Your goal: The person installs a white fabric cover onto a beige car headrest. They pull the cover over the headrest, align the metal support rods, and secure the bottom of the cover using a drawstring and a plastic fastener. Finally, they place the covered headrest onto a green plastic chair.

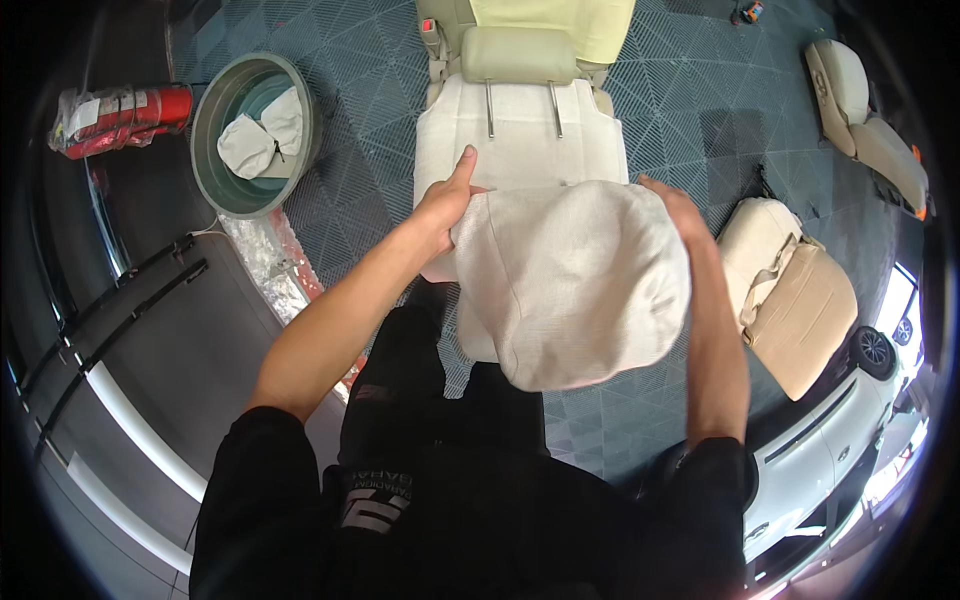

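Note:
A pale beige fabric seat cover (580, 290) hangs between my hands in front of my legs, loose and bulging with soft folds. My left hand (447, 208) grips its upper left edge; the thumb points up and most fingers are hidden by the cloth. At the upper right edge, my right hand (677, 208) is closed on the cover, its fingers partly hidden. Just beyond is a car seat part in off-white fabric (520, 160). On it lies an olive-beige headrest (518, 54) with two metal posts toward me.
A green tub (206, 165) with pale cloth pieces (246, 146) stands at the left, beside a red plastic-wrapped bundle (130, 118). Several beige seats, including a folded one (800, 310), lie on the grey tiled floor (690, 90) at the right. A light-coloured car (825, 440) is lower right.

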`<state>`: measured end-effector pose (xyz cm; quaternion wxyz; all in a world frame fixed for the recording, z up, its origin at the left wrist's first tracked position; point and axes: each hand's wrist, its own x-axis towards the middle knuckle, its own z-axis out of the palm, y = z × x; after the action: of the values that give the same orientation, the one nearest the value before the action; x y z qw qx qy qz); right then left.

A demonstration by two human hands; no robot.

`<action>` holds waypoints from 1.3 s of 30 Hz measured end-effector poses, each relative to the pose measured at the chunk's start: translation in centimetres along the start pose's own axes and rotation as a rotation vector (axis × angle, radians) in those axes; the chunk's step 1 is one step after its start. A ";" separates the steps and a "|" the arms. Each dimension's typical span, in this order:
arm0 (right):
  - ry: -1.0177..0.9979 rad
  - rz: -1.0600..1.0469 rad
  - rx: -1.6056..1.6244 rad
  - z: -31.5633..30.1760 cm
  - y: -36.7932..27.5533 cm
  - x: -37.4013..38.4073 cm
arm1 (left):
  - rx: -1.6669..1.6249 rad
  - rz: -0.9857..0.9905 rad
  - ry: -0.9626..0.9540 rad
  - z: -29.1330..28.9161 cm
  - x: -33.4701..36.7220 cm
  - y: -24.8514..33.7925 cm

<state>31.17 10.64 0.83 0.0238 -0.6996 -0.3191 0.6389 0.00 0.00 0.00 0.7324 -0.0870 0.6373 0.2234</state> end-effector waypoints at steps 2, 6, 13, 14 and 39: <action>-0.016 0.116 -0.121 -0.1 -1.3 -2.6 | -0.094 -0.091 -0.044 0.5 -2.6 0.7; -0.107 0.211 -0.152 -3.6 0.9 -7.6 | -0.323 -0.105 -0.176 0.2 -6.2 -1.3; -0.015 -0.027 0.401 -3.5 7.9 -1.0 | -0.644 0.036 -0.194 -0.5 1.7 -4.0; -0.017 -0.096 0.509 -2.8 8.8 0.2 | -0.667 0.062 -0.176 -0.5 2.2 -3.5; 0.075 -0.307 0.630 2.3 9.4 6.3 | -0.699 0.703 -0.148 0.1 1.7 0.0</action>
<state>32.85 5.27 -9.27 0.3457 -0.6247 -0.2066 0.6690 0.19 0.42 -1.68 0.5831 -0.0912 0.4613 0.6624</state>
